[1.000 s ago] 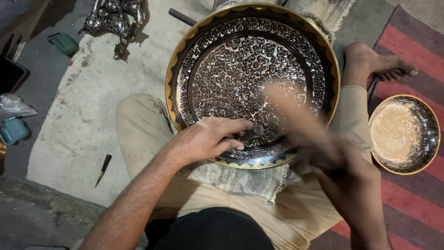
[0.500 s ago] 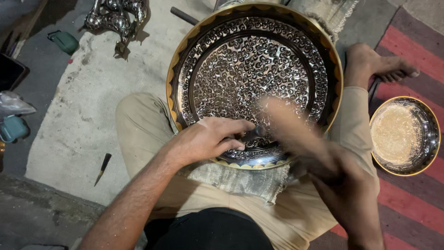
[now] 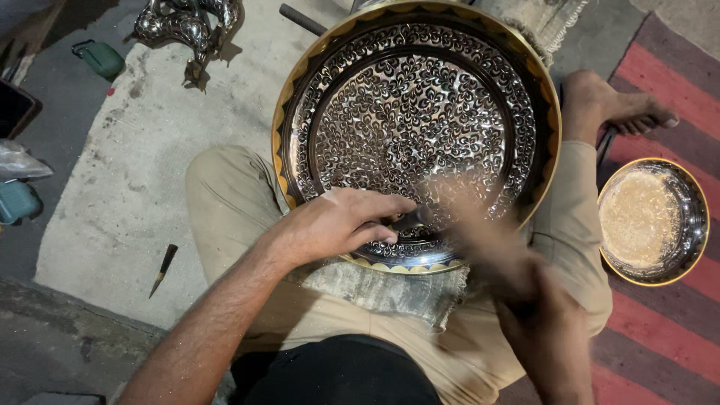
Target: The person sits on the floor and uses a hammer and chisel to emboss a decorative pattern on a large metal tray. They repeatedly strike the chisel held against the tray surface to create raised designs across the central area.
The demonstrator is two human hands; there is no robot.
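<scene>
Khaki trousers (image 3: 247,202) cover the seated person's crossed legs, nearest of all, with a patterned cloth (image 3: 382,289) spread over the lap. Just past it the left hand (image 3: 337,225) lies on the near rim of a large engraved metal tray (image 3: 412,112), its fingers curled shut around a slim dark tool (image 3: 405,220) whose tip sits on the tray's worked band, just right of the knuckles. The right hand (image 3: 544,319) is at the near right, below the tray's edge; it is heavily blurred, and a pale streak (image 3: 465,217) rises from it toward the tool, perhaps a mallet handle, though I cannot tell whether that hand is closed on anything.

The tray leans on the lap and tilts away, filling the centre with silvery scrollwork inside a gold scalloped border. A bare foot (image 3: 607,109) shows beyond its right edge. To the right, on a red striped mat (image 3: 675,67), stands a smaller gold-rimmed bowl (image 3: 651,221). To the left, a small pointed tool (image 3: 162,268) lies on a pale floor sheet (image 3: 150,150). Farther off at the top left sit shiny metal pieces (image 3: 184,22) and a green case (image 3: 99,58).
</scene>
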